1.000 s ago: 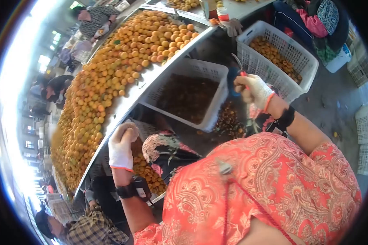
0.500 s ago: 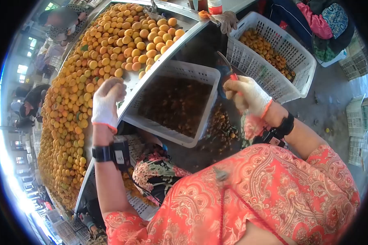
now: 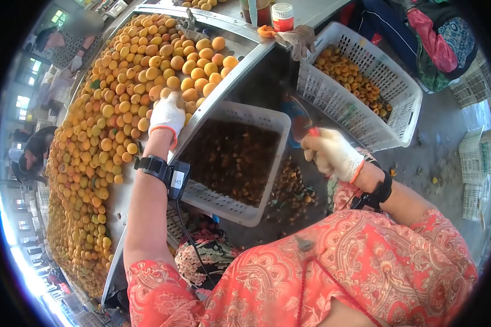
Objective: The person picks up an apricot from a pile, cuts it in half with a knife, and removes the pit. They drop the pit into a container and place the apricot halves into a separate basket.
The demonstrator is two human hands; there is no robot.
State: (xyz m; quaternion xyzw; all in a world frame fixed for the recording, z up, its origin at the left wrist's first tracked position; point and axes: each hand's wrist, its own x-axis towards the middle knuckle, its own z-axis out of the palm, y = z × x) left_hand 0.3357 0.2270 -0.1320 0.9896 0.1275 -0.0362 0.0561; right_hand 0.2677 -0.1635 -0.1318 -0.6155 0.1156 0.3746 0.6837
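Left hand (image 3: 167, 113) now onto fruit pile (image 3: 120, 109)

Beyond the hands a long metal table (image 3: 240, 60) runs away to the upper left, its rim shining in daylight. Bright windows (image 3: 26, 82) line the far left wall, glaring white. To the right of the hands the grey concrete floor (image 3: 447, 147) lies in sun, littered with scraps. Stacked white crates (image 3: 472, 185) stand at the far right edge. Other people (image 3: 60, 41) sit along the table's far side.

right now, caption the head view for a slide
White-gloved left hand on heaped small orange fruits; right hand grips red-handled snips.
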